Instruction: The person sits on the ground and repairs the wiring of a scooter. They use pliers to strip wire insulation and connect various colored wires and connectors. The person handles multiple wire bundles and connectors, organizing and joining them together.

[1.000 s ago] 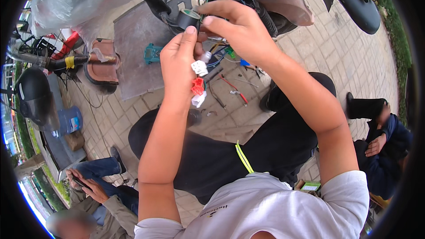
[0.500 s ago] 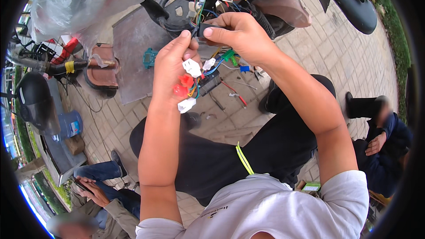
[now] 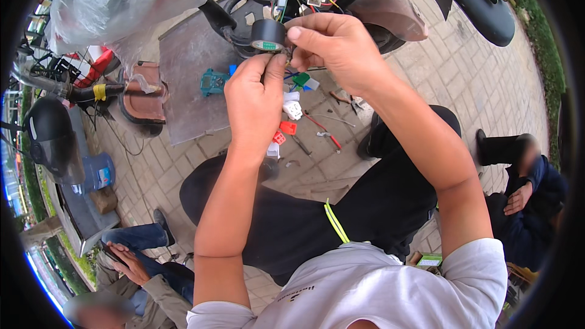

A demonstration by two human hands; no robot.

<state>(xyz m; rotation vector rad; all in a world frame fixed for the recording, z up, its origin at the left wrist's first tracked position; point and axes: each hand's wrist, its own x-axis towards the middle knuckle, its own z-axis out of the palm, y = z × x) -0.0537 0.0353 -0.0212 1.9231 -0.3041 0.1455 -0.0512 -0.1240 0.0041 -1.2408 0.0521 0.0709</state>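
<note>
Paving blocks (image 3: 493,73) surround the work area, below a brown vehicle panel (image 3: 390,11). From my remote station, I judge the step in hand to be wrapping wires (image 3: 287,53). I have the left hand (image 3: 253,94) pinched on the wires, a white connector (image 3: 292,109) beside it. A black roll (image 3: 267,31), probably tape, sits just beyond that pinch. The right hand (image 3: 338,45) is half-curled beside the roll; I cannot tell whether it grips anything. The next move calls for steady tension and a firm left pinch.
</note>
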